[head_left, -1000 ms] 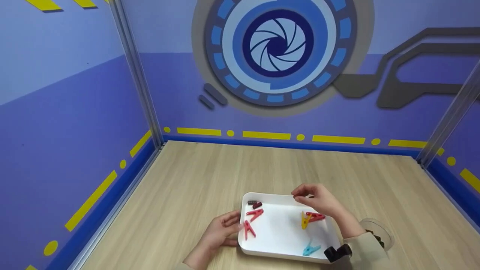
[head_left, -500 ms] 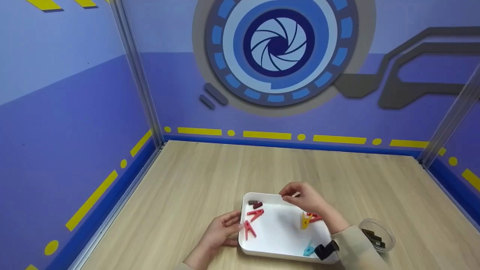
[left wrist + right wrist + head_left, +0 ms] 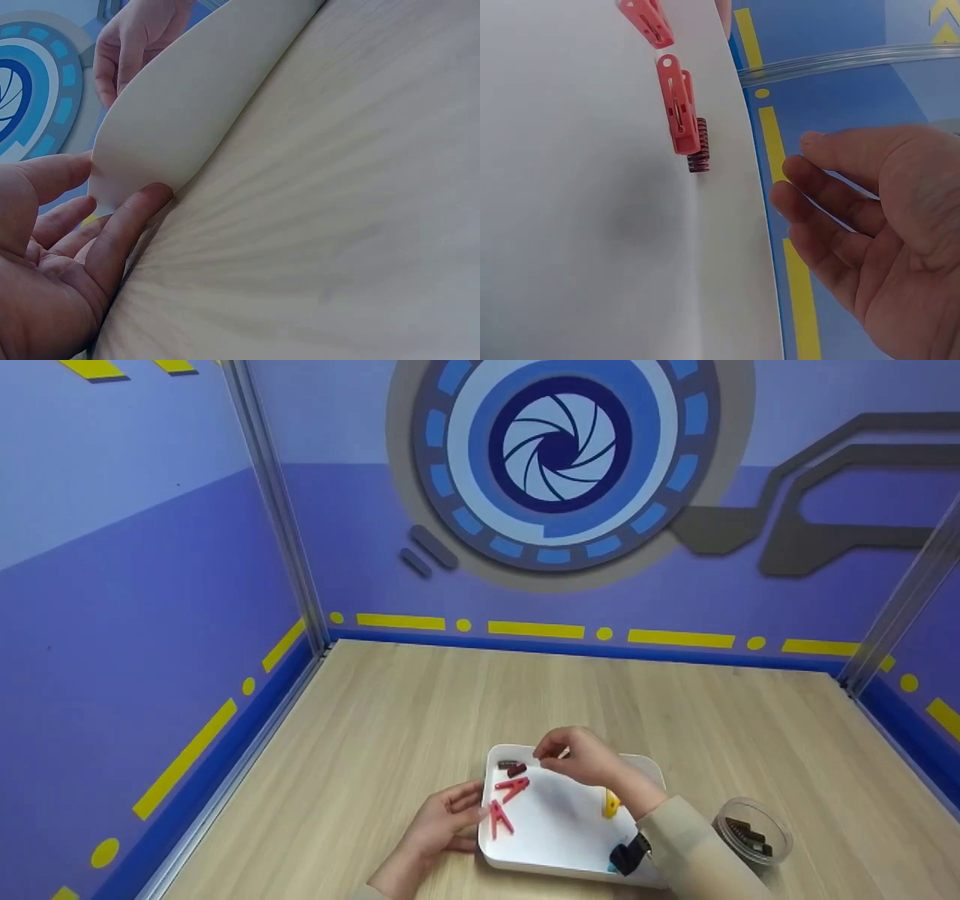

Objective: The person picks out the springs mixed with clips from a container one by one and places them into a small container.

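Observation:
My left hand (image 3: 435, 825) holds the white tray (image 3: 555, 864) at its left side. In the left wrist view one digit touches the rim and another the wall's lower edge. My right hand (image 3: 581, 755) hovers above the tray's far side, fingers loosely bent. Nothing shows between its fingers in the right wrist view. Just left of it, in the tray's far-left corner, lie a dark coil spring (image 3: 507, 764) and a dark red spring (image 3: 517, 770). Two red clothespins (image 3: 513, 788) lie nearer me. A yellow clothespin (image 3: 612, 804) shows partly beneath the right forearm.
A round clear container (image 3: 780, 851) with several dark springs stands on the table (image 3: 420, 697) right of the tray. A blue clothespin lies almost hidden behind the black device (image 3: 628, 855) on my right wrist. Purple-blue walls (image 3: 360, 547) enclose the table.
My right hand has moved left over the tray, towards the springs in the corner. Its forearm now uncovers the round container and hides a red clothespin. The left hand keeps its place.

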`<act>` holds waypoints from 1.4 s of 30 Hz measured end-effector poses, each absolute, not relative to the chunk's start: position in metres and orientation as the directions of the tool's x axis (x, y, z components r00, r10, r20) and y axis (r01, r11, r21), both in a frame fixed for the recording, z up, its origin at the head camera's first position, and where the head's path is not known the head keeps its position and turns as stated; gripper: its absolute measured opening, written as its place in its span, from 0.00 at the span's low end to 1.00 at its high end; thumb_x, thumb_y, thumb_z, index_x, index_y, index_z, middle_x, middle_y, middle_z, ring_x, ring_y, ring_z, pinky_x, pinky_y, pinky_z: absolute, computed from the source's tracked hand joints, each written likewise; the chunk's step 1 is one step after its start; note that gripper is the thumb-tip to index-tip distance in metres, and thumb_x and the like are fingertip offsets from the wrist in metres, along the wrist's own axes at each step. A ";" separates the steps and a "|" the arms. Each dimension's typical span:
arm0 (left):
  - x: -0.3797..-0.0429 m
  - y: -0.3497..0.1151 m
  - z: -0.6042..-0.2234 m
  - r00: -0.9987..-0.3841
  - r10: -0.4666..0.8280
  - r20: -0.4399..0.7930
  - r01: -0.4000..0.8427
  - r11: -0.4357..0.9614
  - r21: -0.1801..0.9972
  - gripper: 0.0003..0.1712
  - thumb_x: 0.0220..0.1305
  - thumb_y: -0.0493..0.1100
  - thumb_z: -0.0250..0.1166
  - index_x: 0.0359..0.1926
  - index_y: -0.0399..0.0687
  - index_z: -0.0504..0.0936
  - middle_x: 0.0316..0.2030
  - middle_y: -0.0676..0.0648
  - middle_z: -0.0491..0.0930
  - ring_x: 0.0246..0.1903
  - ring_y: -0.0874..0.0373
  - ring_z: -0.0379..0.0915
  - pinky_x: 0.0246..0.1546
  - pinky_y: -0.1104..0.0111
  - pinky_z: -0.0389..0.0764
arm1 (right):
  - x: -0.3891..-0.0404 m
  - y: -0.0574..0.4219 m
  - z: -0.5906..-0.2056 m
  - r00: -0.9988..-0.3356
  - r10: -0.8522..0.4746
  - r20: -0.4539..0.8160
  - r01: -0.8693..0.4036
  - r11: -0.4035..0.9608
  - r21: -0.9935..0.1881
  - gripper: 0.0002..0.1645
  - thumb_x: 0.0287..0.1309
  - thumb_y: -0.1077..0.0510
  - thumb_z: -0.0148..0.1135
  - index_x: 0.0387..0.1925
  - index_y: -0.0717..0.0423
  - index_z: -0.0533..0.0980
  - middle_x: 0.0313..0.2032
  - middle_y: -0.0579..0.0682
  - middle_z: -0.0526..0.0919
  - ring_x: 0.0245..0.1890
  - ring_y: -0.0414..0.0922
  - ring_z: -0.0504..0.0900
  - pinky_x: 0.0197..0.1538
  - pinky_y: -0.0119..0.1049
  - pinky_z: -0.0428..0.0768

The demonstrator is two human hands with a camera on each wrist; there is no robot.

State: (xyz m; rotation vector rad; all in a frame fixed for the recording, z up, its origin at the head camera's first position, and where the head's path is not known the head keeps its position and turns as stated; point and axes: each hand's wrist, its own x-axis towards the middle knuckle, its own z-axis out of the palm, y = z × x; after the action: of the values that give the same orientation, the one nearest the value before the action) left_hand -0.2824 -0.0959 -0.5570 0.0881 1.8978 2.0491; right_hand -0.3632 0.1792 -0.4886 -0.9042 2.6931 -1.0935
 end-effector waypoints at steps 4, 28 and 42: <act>-0.282 -0.096 -0.556 -0.937 0.299 -0.182 -0.208 -0.057 0.977 0.36 0.69 0.40 0.69 0.74 0.41 0.69 0.71 0.35 0.72 0.51 0.51 0.85 0.32 0.58 0.90 | -0.367 0.169 -0.492 -0.814 -0.568 0.122 -0.504 0.586 -0.635 0.06 0.64 0.64 0.68 0.43 0.59 0.86 0.36 0.46 0.88 0.36 0.39 0.80 0.40 0.27 0.82; -0.281 -0.096 -0.555 -0.936 0.302 -0.182 -0.208 -0.057 0.976 0.35 0.70 0.41 0.68 0.75 0.42 0.68 0.71 0.35 0.72 0.52 0.50 0.85 0.33 0.57 0.90 | -0.374 0.128 -0.500 -0.748 -0.656 0.102 -0.641 0.673 -0.370 0.09 0.62 0.68 0.68 0.42 0.58 0.88 0.40 0.51 0.90 0.40 0.43 0.86 0.48 0.40 0.88; -0.281 -0.097 -0.556 -0.932 0.320 -0.170 -0.206 -0.084 0.975 0.36 0.69 0.40 0.68 0.74 0.40 0.68 0.71 0.35 0.71 0.53 0.51 0.84 0.35 0.56 0.91 | -0.371 0.121 -0.508 -0.688 -0.717 0.111 -0.725 0.677 -0.127 0.06 0.61 0.67 0.70 0.37 0.56 0.88 0.33 0.49 0.88 0.32 0.40 0.82 0.41 0.36 0.87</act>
State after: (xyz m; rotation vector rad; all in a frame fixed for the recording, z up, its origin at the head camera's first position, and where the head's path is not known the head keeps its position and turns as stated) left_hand -0.2813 -0.0973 -0.5562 0.1232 1.8451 2.0775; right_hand -0.3713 0.1214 -0.5079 -1.2584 2.9242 -0.2574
